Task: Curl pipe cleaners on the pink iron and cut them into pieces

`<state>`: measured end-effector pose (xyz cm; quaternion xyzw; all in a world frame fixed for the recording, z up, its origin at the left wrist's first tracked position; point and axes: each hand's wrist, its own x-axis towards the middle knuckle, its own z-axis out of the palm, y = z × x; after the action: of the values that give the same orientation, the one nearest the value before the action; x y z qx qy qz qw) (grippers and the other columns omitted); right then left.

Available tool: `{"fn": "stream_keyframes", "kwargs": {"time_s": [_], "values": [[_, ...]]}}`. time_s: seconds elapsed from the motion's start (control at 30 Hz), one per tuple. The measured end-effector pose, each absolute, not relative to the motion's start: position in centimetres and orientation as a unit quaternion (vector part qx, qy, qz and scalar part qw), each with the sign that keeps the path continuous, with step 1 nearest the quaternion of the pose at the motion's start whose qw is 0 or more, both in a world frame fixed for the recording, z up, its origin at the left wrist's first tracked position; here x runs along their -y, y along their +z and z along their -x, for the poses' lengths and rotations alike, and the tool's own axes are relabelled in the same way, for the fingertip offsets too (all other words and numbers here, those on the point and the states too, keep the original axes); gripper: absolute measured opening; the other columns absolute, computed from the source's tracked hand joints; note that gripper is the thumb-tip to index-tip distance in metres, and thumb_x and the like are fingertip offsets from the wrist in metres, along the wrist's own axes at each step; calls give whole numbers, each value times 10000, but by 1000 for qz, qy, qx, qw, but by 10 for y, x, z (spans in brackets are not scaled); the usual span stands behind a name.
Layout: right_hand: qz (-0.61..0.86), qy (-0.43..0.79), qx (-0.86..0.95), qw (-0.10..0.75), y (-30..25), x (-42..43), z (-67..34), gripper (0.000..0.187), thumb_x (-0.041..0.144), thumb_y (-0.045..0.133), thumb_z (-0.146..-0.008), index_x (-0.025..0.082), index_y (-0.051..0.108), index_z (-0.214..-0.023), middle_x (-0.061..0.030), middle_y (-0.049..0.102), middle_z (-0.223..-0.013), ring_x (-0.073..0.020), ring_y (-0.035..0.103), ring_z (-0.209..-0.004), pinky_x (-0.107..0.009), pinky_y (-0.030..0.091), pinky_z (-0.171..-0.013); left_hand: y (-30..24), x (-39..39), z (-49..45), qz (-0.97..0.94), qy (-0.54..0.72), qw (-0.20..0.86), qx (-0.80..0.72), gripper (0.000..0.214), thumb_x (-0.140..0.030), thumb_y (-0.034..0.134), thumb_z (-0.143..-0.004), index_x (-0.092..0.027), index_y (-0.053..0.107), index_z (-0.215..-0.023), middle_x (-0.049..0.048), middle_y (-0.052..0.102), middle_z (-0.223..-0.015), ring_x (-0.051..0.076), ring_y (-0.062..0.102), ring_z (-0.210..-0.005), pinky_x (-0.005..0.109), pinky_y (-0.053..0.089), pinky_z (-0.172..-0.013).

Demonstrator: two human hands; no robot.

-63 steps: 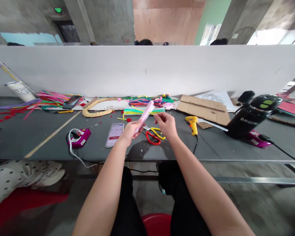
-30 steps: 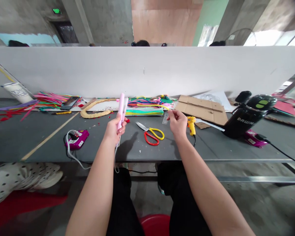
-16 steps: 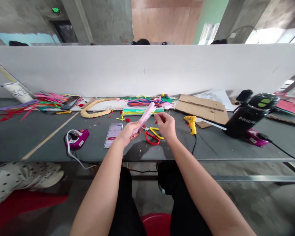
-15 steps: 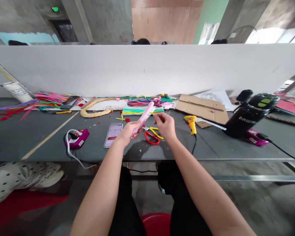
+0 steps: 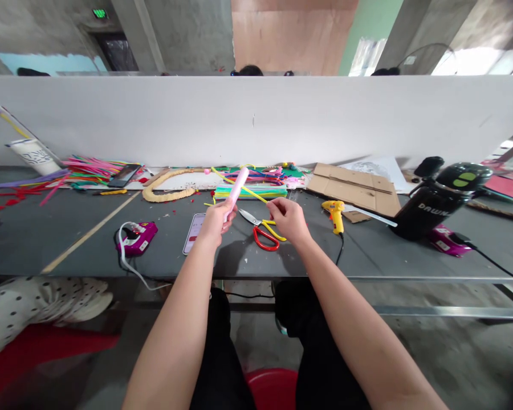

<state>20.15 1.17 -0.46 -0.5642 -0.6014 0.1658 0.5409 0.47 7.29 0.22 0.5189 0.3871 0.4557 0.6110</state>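
Observation:
My left hand [image 5: 216,218] is closed round the handle of a pink hair straightener [image 5: 236,190], which points up and away over the grey table [image 5: 68,239]. A yellow pipe cleaner [image 5: 239,185] runs through the straightener's plates. My right hand [image 5: 287,218] pinches that pipe cleaner's near end, just right of the straightener. Red and yellow scissors [image 5: 263,229] lie on the table under my hands. A phone [image 5: 192,233] lies flat, partly hidden by my left hand.
A stack of coloured pipe cleaners [image 5: 256,183] lies behind my hands. A yellow glue gun [image 5: 336,215], cardboard [image 5: 354,188] and a black machine [image 5: 440,199] are to the right. A purple power strip [image 5: 137,237] sits left. A white partition [image 5: 256,119] backs the table. A neighbour's dotted clothing [image 5: 34,304] shows at lower left.
The straightener has swung more upright and slightly left. The yellow pipe cleaner now stretches through its plates to my right hand, which has moved a little nearer.

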Motion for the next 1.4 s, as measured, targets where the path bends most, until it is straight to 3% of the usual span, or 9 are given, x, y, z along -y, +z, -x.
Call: {"fn": "stream_keyframes", "kwargs": {"time_s": [0.4,0.6,0.73,0.93,1.17,1.4], "values": [[586,131,586,545,0,-7,-218,280,389,548,-877,185,618,-699,3,576,-572,-138,505,-553,-265,391,-579,13,-84,26,-344,606,610,-377,295,-407,567,-883,-149,522,-748,-62,414,-513,27,262,-302,181,131,-292],[587,167,437,661,-7,-16,-237,289,432,583,-842,162,636,-754,-8,590,-574,-114,449,-478,-253,342,-485,15,-86,36,-292,666,590,-351,275,-405,515,-897,-161,512,-772,-69,401,-524,36,258,-309,195,146,-302],[569,213,358,708,-12,-26,-240,377,533,576,-825,160,620,-795,-29,624,-642,-88,357,-426,-254,271,-425,12,-77,26,-410,537,660,-329,285,-409,554,-867,-131,573,-806,-48,434,-567,22,269,-333,178,144,-313],[545,230,390,706,-9,-28,-222,445,616,547,-833,173,595,-831,-38,653,-692,-88,375,-436,-250,297,-431,5,-56,-4,-566,304,695,-324,380,-475,654,-809,-107,656,-904,-2,479,-645,21,316,-388,166,151,-347],[513,237,450,692,-7,-22,-208,346,506,619,-844,161,636,-828,-31,644,-644,-99,452,-486,-231,345,-462,0,-55,-19,-559,314,684,-349,414,-530,626,-819,-120,648,-877,2,478,-646,26,309,-383,173,135,-341],[527,239,540,611,-10,-20,-194,289,454,603,-852,172,652,-809,-19,642,-618,-151,597,-578,-259,469,-577,0,-55,-24,-555,343,672,-349,400,-545,626,-817,-145,615,-825,-18,459,-608,27,284,-365,170,128,-333]]}}
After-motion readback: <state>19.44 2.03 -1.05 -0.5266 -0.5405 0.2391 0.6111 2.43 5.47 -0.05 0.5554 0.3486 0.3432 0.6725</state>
